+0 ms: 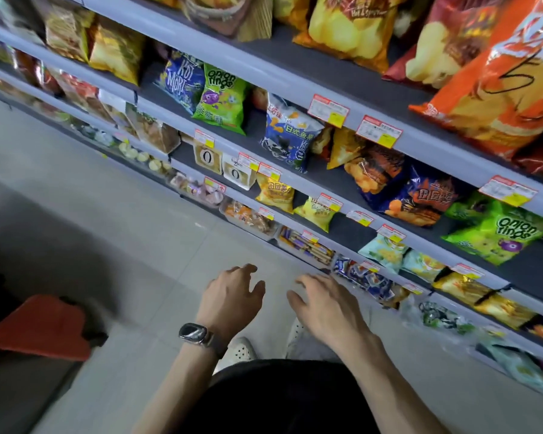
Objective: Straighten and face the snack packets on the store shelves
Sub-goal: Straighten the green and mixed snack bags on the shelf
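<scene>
Snack packets fill slanting grey shelves on the right. A green onion rings packet (pixel 221 98) leans beside a blue packet (pixel 182 78). Another blue packet (pixel 290 134) stands alone further right, and a second green onion rings packet (pixel 496 233) lies tilted on the same shelf. Small yellow packets (pixel 276 192) sit one shelf lower. My left hand (pixel 232 300), with a watch on the wrist, hovers with relaxed fingers over the floor in front of the lowest shelves. My right hand (pixel 325 303) is beside it, fingers spread, close to the bottom shelf edge. Neither hand holds anything.
Price tags (pixel 328 109) hang along the shelf edges. Clear tubs of sweets (pixel 248 216) line the lowest shelf. A red object (pixel 41 327) sits at the left on the pale tiled floor (pixel 107 198). White shoes (pixel 240 350) show below my hands.
</scene>
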Demonstrator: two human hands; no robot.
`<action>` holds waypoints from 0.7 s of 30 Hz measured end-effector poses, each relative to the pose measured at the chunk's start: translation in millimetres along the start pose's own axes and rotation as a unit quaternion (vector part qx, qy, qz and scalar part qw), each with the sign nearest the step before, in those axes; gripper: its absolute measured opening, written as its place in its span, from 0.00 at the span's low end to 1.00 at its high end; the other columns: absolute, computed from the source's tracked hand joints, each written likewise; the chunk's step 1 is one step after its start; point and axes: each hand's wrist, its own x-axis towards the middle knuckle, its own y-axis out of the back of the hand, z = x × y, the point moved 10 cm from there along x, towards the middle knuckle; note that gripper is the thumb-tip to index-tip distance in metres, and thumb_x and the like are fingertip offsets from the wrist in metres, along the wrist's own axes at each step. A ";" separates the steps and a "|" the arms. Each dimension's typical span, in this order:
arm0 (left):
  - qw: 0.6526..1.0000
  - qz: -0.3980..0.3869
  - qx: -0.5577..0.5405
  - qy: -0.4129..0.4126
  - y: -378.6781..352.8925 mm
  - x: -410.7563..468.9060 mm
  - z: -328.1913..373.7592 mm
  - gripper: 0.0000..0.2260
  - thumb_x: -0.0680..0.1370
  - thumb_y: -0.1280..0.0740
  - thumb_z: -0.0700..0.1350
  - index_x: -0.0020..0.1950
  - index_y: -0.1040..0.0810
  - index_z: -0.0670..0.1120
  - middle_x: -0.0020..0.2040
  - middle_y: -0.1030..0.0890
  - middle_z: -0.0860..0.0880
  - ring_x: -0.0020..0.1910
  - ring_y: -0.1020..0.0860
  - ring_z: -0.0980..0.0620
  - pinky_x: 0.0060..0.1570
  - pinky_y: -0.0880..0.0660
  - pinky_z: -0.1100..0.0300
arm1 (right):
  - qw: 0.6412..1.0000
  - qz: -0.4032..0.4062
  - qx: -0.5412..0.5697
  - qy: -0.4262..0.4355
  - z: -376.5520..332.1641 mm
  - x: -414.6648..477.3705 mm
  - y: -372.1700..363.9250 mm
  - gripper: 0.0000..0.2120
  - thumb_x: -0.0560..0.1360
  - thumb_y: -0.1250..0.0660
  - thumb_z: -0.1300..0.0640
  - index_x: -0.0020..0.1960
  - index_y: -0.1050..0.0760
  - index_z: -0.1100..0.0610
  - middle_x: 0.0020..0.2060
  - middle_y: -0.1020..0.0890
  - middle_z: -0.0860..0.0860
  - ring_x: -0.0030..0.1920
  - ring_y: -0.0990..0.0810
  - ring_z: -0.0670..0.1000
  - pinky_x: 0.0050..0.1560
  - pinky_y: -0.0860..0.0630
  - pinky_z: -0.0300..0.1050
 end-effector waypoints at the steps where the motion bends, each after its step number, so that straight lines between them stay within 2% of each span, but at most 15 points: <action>1: 1.000 -0.001 -0.001 -0.001 3.3 5.4 -2.1 0.20 0.84 0.38 0.56 0.75 0.26 0.54 0.66 0.18 0.51 0.65 0.20 0.46 0.61 0.22 0.51 | 1.000 -0.003 -0.002 0.002 -5.7 4.6 0.0 0.22 0.83 0.41 0.40 0.72 0.27 0.48 0.69 0.22 0.48 0.69 0.26 0.52 0.66 0.28 0.48; 7: 1.000 -0.013 0.011 0.000 23.0 50.4 -1.8 0.20 0.84 0.39 0.56 0.75 0.26 0.54 0.67 0.18 0.51 0.64 0.20 0.46 0.61 0.21 0.52 | 1.000 -0.011 0.003 0.002 -22.0 53.6 17.5 0.22 0.83 0.40 0.40 0.73 0.28 0.48 0.69 0.22 0.49 0.69 0.26 0.54 0.64 0.29 0.49; 11: 1.000 -0.007 0.025 0.017 47.9 86.1 -3.4 0.19 0.84 0.38 0.56 0.75 0.25 0.54 0.66 0.18 0.51 0.64 0.20 0.45 0.60 0.22 0.52 | 1.000 -0.009 0.020 0.009 -34.6 105.7 37.7 0.23 0.83 0.39 0.41 0.73 0.27 0.50 0.68 0.21 0.52 0.67 0.24 0.55 0.59 0.27 0.50; 17: 0.998 0.004 0.049 0.046 86.6 134.4 -9.2 0.19 0.84 0.38 0.55 0.74 0.25 0.54 0.64 0.17 0.51 0.62 0.19 0.45 0.55 0.23 0.53 | 0.998 0.019 0.056 0.021 -55.6 169.6 67.6 0.19 0.82 0.39 0.43 0.69 0.24 0.50 0.62 0.18 0.54 0.61 0.21 0.58 0.56 0.25 0.51; 21: 0.998 0.016 0.037 0.049 107.5 164.0 -14.3 0.18 0.84 0.37 0.54 0.74 0.24 0.53 0.66 0.18 0.50 0.64 0.20 0.45 0.55 0.25 0.54 | 0.995 0.039 0.093 0.015 -59.4 204.1 72.8 0.17 0.80 0.36 0.45 0.64 0.22 0.51 0.57 0.16 0.54 0.57 0.19 0.58 0.53 0.22 0.52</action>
